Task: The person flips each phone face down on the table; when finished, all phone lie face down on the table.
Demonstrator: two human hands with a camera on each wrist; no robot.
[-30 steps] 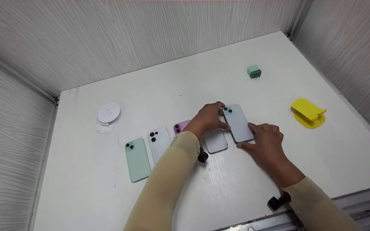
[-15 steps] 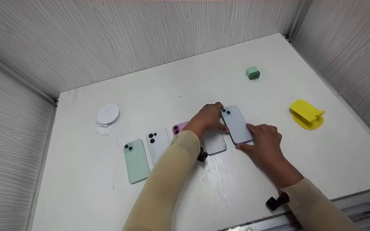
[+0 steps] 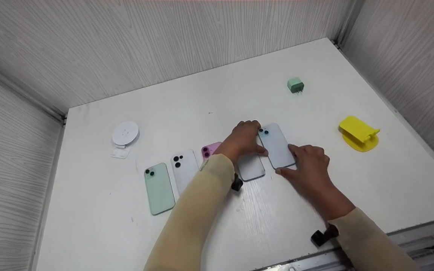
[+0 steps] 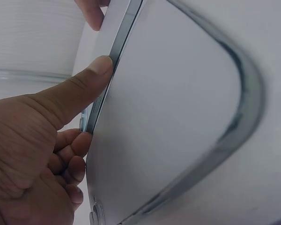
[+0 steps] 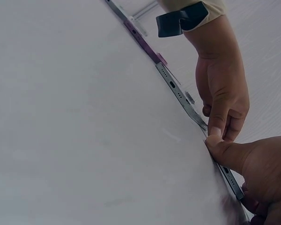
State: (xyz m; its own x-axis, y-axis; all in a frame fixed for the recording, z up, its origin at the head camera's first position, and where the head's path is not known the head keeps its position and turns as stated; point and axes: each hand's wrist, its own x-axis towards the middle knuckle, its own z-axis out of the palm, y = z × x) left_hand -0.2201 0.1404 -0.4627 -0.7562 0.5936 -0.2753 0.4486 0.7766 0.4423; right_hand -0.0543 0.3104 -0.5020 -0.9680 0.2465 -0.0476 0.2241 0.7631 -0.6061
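In the head view a pale blue smartphone (image 3: 277,145) lies back up, its two camera lenses at the upper left. My left hand (image 3: 245,139) holds its left side, thumb on the long edge and fingers at the top corner. The right hand (image 3: 309,162) grips the lower right part, with its thumb at the bottom edge. Just left lies a silver-white smartphone (image 3: 251,168), partly under my left hand; it looms large in the left wrist view. Both thumbs meet the phone's edge in the right wrist view, the right thumb (image 5: 229,152) nearer.
Leftward in a row lie a pink phone (image 3: 210,149), a white phone (image 3: 184,165) and a mint green phone (image 3: 159,190), partly behind my left sleeve. A round white stand (image 3: 125,133) is further left. A green plug charger (image 3: 295,86) and a yellow stand (image 3: 358,130) are to the right.
Both hands keep the same hold on the pale blue phone. The whole scene shifts very slightly left in the view; nothing else visibly moves.
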